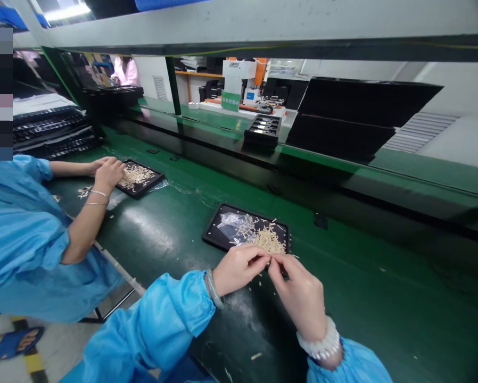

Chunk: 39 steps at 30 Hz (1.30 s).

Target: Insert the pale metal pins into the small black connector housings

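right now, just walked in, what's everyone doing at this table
The camera wearer's left hand and right hand meet at the fingertips by the near edge of a black tray; whatever is between them is too small to make out. The tray holds a pile of small tan pieces and a clear plastic bag. A few loose pieces lie on the green table. To the left, a co-worker's hands are at a similar tray.

Two trays (212, 234), two heaps (269, 239) (pale sticks (136, 176), uncountable), two own hands (236, 270), two co-worker hands (110, 173).
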Motion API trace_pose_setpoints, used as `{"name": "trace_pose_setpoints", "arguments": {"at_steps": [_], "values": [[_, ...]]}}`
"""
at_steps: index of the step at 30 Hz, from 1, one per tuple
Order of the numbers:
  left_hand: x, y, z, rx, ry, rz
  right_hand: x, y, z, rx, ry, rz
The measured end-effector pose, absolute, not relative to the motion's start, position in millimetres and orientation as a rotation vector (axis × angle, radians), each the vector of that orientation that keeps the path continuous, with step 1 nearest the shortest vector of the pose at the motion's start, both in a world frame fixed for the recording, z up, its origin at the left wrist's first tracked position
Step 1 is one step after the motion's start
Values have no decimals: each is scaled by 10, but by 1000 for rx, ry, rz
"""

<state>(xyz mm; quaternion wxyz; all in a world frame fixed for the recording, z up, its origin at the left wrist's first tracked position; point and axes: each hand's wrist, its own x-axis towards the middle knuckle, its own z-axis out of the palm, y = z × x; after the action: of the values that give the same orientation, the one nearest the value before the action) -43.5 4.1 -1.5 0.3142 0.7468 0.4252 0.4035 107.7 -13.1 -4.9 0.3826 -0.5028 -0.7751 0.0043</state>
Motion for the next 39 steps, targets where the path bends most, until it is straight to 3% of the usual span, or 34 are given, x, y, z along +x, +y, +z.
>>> {"name": "trace_pose_setpoints", "arguments": {"at_steps": [5,15,31,39], "values": [[-422,70,-26,1487,1098,1042,1162,-12,-18,-1405,-1777,294],[-431,201,-98,1061,1067,1043,1226,154,-83,-1398,-1953,316],[-414,151,-149,1084,955,1014,1073,-21,5,-1224,-1931,248],[-480,80,-82,1818,1221,1104,1082,-35,-2,-1234,-1968,242]]}}
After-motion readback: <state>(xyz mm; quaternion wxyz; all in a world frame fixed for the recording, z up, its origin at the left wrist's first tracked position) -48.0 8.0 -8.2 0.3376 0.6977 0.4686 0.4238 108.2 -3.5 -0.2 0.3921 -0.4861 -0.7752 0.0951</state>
